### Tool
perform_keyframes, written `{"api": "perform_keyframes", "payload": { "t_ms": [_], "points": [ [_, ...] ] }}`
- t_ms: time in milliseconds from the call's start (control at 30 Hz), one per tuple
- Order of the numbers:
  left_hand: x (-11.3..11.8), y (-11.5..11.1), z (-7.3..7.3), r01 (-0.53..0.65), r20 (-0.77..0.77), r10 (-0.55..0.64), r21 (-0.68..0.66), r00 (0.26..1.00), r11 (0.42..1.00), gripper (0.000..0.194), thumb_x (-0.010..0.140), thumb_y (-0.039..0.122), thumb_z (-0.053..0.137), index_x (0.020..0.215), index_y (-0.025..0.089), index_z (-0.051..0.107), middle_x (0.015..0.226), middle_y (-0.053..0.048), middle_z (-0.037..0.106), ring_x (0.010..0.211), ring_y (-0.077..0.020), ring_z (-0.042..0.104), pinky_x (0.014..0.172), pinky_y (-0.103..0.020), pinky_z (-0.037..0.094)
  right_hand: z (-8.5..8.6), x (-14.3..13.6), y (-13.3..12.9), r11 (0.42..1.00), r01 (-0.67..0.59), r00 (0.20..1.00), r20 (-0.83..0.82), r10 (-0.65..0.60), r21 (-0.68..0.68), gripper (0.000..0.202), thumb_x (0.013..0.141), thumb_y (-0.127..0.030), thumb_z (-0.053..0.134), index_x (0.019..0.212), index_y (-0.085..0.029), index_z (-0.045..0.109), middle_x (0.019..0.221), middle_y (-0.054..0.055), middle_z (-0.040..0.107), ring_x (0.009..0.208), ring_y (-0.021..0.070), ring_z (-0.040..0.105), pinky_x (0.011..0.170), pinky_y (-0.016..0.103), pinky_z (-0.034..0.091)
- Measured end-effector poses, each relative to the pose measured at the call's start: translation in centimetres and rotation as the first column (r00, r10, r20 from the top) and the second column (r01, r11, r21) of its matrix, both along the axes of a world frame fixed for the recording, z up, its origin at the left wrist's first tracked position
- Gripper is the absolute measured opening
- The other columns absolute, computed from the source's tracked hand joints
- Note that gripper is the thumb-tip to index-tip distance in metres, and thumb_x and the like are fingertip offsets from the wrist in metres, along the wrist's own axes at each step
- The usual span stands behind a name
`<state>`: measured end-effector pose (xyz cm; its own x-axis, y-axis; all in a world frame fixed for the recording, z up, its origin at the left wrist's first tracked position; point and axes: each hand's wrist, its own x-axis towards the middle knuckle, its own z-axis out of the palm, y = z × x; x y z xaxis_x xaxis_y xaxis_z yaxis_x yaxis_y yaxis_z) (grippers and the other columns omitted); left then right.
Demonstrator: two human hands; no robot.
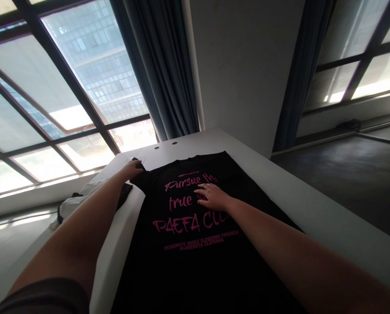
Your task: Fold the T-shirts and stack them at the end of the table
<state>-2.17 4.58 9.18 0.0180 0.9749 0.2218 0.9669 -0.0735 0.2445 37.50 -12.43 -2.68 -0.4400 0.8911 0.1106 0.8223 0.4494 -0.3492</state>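
A black T-shirt (195, 274) with pink lettering lies spread out on a white table (211, 141), its neckline toward the far end. At the shirt's left sleeve, my left hand (132, 169) is closed on the dark fabric, with the fingertips partly hidden. My right hand (214, 197) rests palm down over the printed words on the upper part of the shirt, fingers spread and holding nothing. Part of the lettering is covered by that hand. The shirt's lower end runs out of view at the bottom.
White and black cloth (72, 205) lies bunched at the table's left edge, partly behind my left arm. Two round holes pierce the far tabletop. Beyond stand large windows (93, 56), a blue curtain (168, 65) and a wide pillar (240, 74).
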Motion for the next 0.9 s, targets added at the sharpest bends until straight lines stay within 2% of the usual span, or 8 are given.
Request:
{"api": "perform_keyframes", "payload": {
  "t_ms": [100, 200, 267, 367, 500, 633, 733, 900],
  "points": [
    [3.5, 0.6, -1.1, 0.092, -0.083, -0.095, -0.041, 0.992, 0.995, 0.064, 0.079, 0.028, 0.072, 0.141, 0.021, 0.061, 0.152, -0.013, 0.051, 0.130, -0.0326, 0.058, 0.109, -0.038, 0.049, -0.2, 0.0, 0.1, 1.000, -0.004, 1.000, 0.000, 0.004, 0.007, 0.059, 0.097, -0.050, 0.058, 0.149, -0.024, 0.058, 0.161, 0.014, 0.045, 0.150, 0.0332, 0.039, 0.125, 0.052, 0.024],
    [7.0, 0.9, -2.9, 0.166, -0.118, -0.177, -0.098, 0.977, 0.981, 0.074, 0.081, 0.035, 0.071, 0.151, 0.021, 0.052, 0.158, -0.015, 0.044, 0.134, -0.0329, 0.056, 0.113, -0.038, 0.046, -0.4, 0.1, 0.3, 1.000, -0.011, 1.000, -0.006, 0.011, 0.010, 0.059, 0.096, -0.050, 0.058, 0.149, -0.024, 0.059, 0.160, 0.014, 0.046, 0.149, 0.0332, 0.040, 0.125, 0.051, 0.024],
    [9.0, 0.8, -4.4, 0.213, -0.119, -0.231, -0.144, 0.966, 0.966, 0.077, 0.087, 0.047, 0.067, 0.157, 0.026, 0.044, 0.159, -0.012, 0.045, 0.130, -0.0305, 0.059, 0.109, -0.037, 0.048, -0.5, 0.2, 0.3, 1.000, -0.012, 1.000, -0.015, 0.012, 0.012, 0.059, 0.096, -0.051, 0.059, 0.148, -0.024, 0.059, 0.160, 0.014, 0.046, 0.149, 0.0336, 0.040, 0.125, 0.051, 0.025],
    [10.8, 0.3, -6.8, 0.231, -0.127, -0.257, -0.187, 0.958, 0.955, 0.073, 0.095, 0.065, 0.049, 0.161, 0.035, 0.037, 0.158, -0.008, 0.048, 0.129, -0.0299, 0.061, 0.108, -0.040, 0.049, -0.7, 0.2, 0.4, 1.000, -0.009, 0.999, -0.031, 0.009, 0.015, 0.058, 0.095, -0.051, 0.060, 0.148, -0.025, 0.060, 0.161, 0.013, 0.046, 0.150, 0.0334, 0.039, 0.125, 0.051, 0.024],
    [11.5, -0.8, -10.5, 0.135, -0.196, -0.180, -0.225, 0.964, 0.965, 0.072, 0.096, 0.068, 0.040, 0.158, 0.031, 0.043, 0.166, -0.012, 0.038, 0.150, -0.0404, 0.036, 0.119, -0.056, 0.033, -0.7, 0.3, 0.5, 1.000, -0.016, 0.999, -0.031, 0.016, 0.010, 0.059, 0.095, -0.052, 0.059, 0.148, -0.024, 0.060, 0.161, 0.014, 0.045, 0.150, 0.0336, 0.038, 0.125, 0.051, 0.023],
    [11.3, -1.4, -13.1, 0.076, -0.221, -0.134, -0.251, 0.966, 0.965, 0.077, 0.099, 0.069, 0.026, 0.165, 0.030, 0.028, 0.173, -0.010, 0.020, 0.159, -0.0364, 0.017, 0.125, -0.058, 0.020, -0.6, 0.3, 0.4, 1.000, -0.012, 1.000, -0.026, 0.012, 0.009, 0.060, 0.095, -0.053, 0.059, 0.148, -0.025, 0.059, 0.161, 0.014, 0.045, 0.150, 0.0334, 0.038, 0.125, 0.052, 0.024],
    [11.2, -1.4, -13.6, 0.079, -0.219, -0.139, -0.261, 0.966, 0.962, 0.081, 0.097, 0.075, 0.023, 0.166, 0.033, 0.023, 0.174, -0.007, 0.014, 0.160, -0.0354, 0.012, 0.125, -0.061, 0.013, -0.5, 0.2, 0.4, 1.000, -0.014, 0.999, -0.030, 0.015, 0.018, 0.060, 0.095, -0.052, 0.060, 0.147, -0.024, 0.060, 0.160, 0.014, 0.046, 0.149, 0.0336, 0.039, 0.125, 0.052, 0.024],
    [11.3, -1.6, -13.3, 0.081, -0.209, -0.138, -0.262, 0.968, 0.962, 0.084, 0.094, 0.079, 0.028, 0.165, 0.035, 0.026, 0.174, -0.005, 0.015, 0.159, -0.0392, 0.011, 0.123, -0.068, 0.012, -0.2, 0.2, 0.1, 1.000, -0.010, 1.000, -0.025, 0.010, 0.003, 0.059, 0.096, -0.050, 0.059, 0.148, -0.023, 0.059, 0.161, 0.014, 0.045, 0.150, 0.0333, 0.038, 0.126, 0.050, 0.023]
  ]
}}
